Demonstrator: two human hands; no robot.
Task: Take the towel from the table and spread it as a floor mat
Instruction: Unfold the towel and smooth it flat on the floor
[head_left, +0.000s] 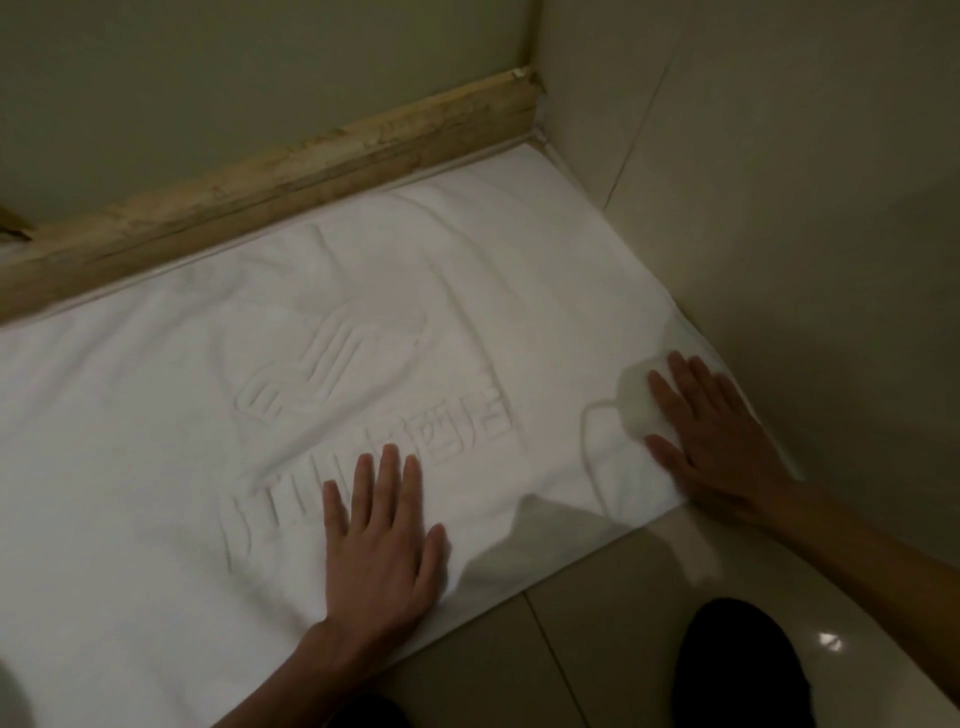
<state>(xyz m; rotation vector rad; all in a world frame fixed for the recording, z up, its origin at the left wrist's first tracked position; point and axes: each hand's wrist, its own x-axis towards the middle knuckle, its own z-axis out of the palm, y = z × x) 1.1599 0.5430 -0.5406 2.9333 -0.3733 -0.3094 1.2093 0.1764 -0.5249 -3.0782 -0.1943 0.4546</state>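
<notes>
So the white towel (260, 389) lies flat on the tiled floor (597, 623), tucked into the corner against the worn skirting board (291, 176). Left hand (384, 551) and right hand (722, 436) press down with flat, released fingers, probably smoothing wrinkles.

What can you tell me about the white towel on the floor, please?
The towel is white and looks like thick terry, with a raised logo and characters woven into its middle. It lies spread on the tiled floor, its far edge along the wooden skirting and its right end by the wall. A few creases remain near that end. The left hand and right hand both press flat on it.
</notes>
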